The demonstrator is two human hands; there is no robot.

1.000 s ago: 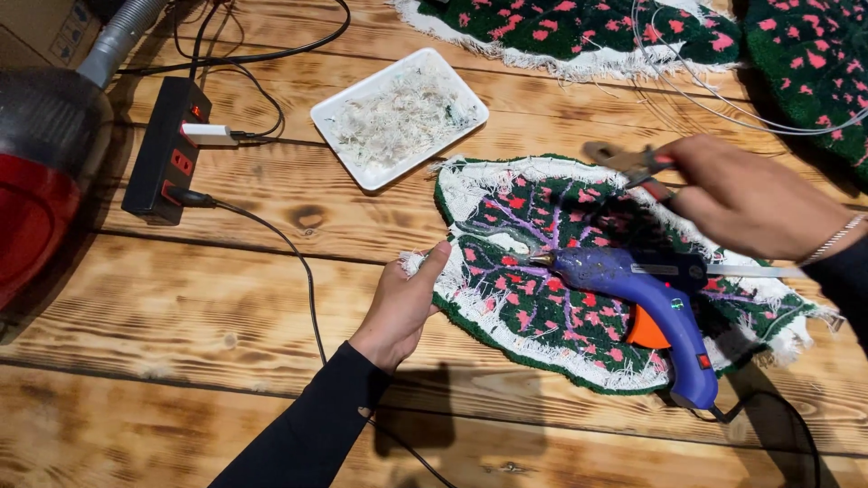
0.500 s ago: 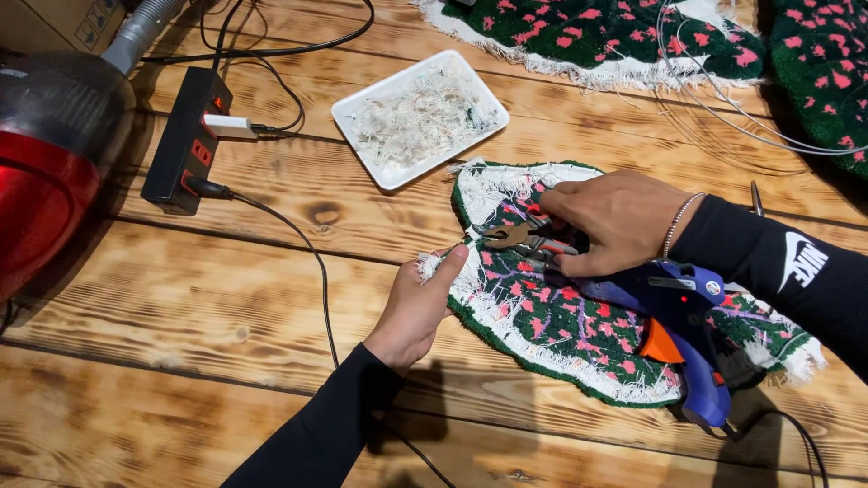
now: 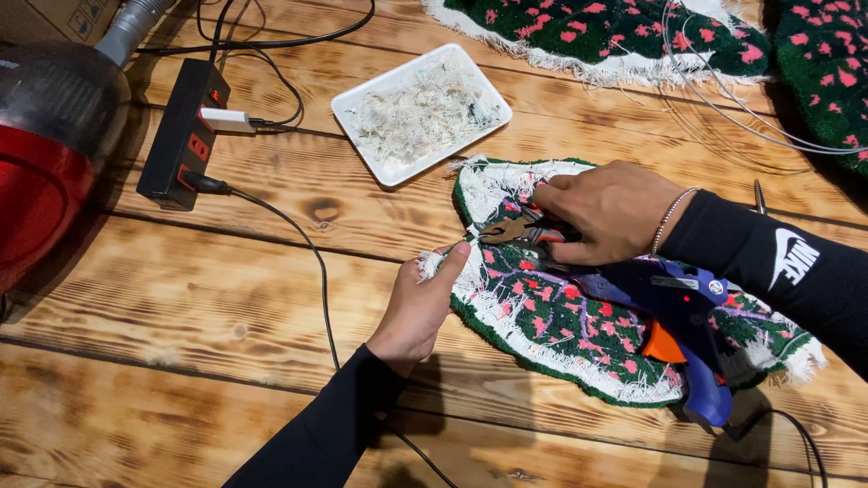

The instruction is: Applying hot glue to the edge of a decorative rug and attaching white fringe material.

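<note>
A green tufted piece (image 3: 579,316) with pink spots is laid backing-up on the wooden table (image 3: 226,298), right of centre. Its white fringed left edge is pinched by the left hand (image 3: 420,307). Small snips (image 3: 520,230) are clamped in the right hand (image 3: 610,212), tips at that fringe. A blue glue gun (image 3: 678,312) rests on the piece; a white tray (image 3: 420,113) of trimmings lies farther off.

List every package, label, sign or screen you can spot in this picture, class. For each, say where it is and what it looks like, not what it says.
Cardboard box: top left corner, brown, with small dark printed symbols.
Logo on sleeve: white mark on the black sleeve behind the right hand.
Round sticker: small and pale, on the blue glue gun lying on the green and pink rug piece.
No screens or signs show.
</note>
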